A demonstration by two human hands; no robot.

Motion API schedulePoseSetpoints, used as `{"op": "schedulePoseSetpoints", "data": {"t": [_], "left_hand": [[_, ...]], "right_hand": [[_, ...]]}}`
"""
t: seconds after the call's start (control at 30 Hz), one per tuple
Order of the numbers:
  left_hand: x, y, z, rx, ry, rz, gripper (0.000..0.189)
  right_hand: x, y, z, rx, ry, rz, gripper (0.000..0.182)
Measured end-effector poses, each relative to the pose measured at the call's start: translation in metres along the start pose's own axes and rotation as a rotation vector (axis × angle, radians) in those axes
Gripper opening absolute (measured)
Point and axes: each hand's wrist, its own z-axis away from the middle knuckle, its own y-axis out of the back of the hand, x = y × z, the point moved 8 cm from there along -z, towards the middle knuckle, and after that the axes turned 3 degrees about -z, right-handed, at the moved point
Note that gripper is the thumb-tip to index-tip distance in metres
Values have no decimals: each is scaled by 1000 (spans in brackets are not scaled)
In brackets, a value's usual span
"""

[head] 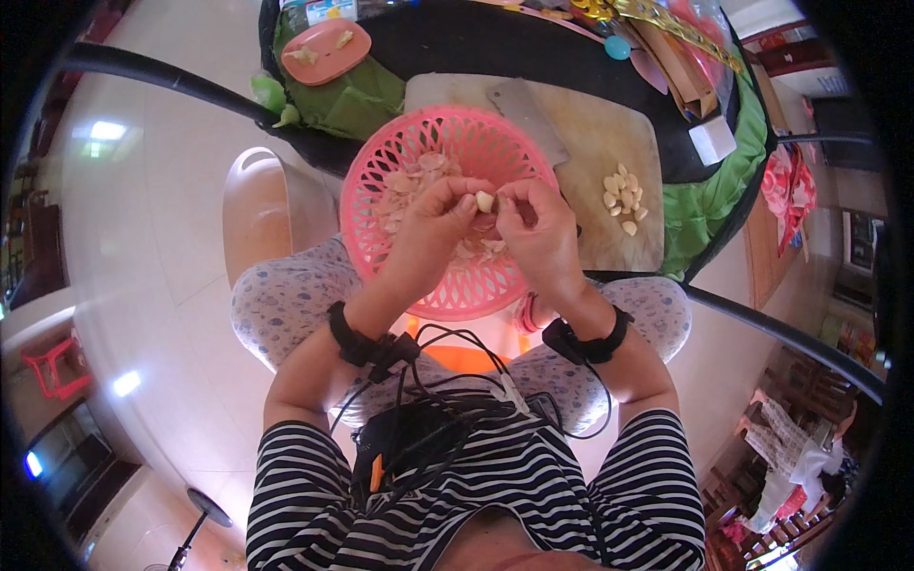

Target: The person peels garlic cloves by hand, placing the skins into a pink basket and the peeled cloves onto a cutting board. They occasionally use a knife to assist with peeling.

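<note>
A pale garlic clove (485, 202) is pinched between the thumb and forefinger of my left hand (441, 218). My right hand (537, 227) meets it from the other side, thumb and forefinger bent together close to the clove; whether they grip a bit of skin is too small to tell. Both hands are above a pink plastic basket (457, 303) with latticed walls. Papery garlic skins (421, 178) lie inside it, mostly at the left. To the right, several peeled garlic cloves (623, 191) sit on a cutting board (607, 128).
A cleaver (525, 114) lies on the board behind the basket. At the far left of the table is a pink dish (327, 53) with scraps. A small white box (712, 140) and a cardboard piece (675, 71) are at the right. Black cables (457, 378) run between my wrist straps.
</note>
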Motion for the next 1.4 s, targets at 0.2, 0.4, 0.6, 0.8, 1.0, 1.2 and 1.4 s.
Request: {"op": "schedulePoseSetpoints", "data": {"t": [0.2, 0.4, 0.6, 0.8, 1.0, 1.2, 1.4], "left_hand": [[-5, 5, -5, 2, -27, 231, 18], [-3, 7, -3, -10, -87, 205, 17], [-1, 5, -3, -36, -110, 191, 18], [7, 4, 0, -22, -188, 74, 18], [7, 5, 1, -18, -206, 47, 17], [11, 5, 3, -4, -245, -12, 17], [11, 3, 3, 1, -244, -41, 18]], "right_hand": [[-11, 0, -2, -62, 66, 31, 8], [-14, -4, 0, -70, 245, 78, 10], [-24, -6, 9, -63, 277, 335, 11], [-35, -9, 17, 45, 405, 335, 16], [-33, -10, 19, 74, 376, 344, 16], [-32, -8, 17, 119, 314, 338, 14], [-25, -4, 13, 92, 238, 284, 14]]}}
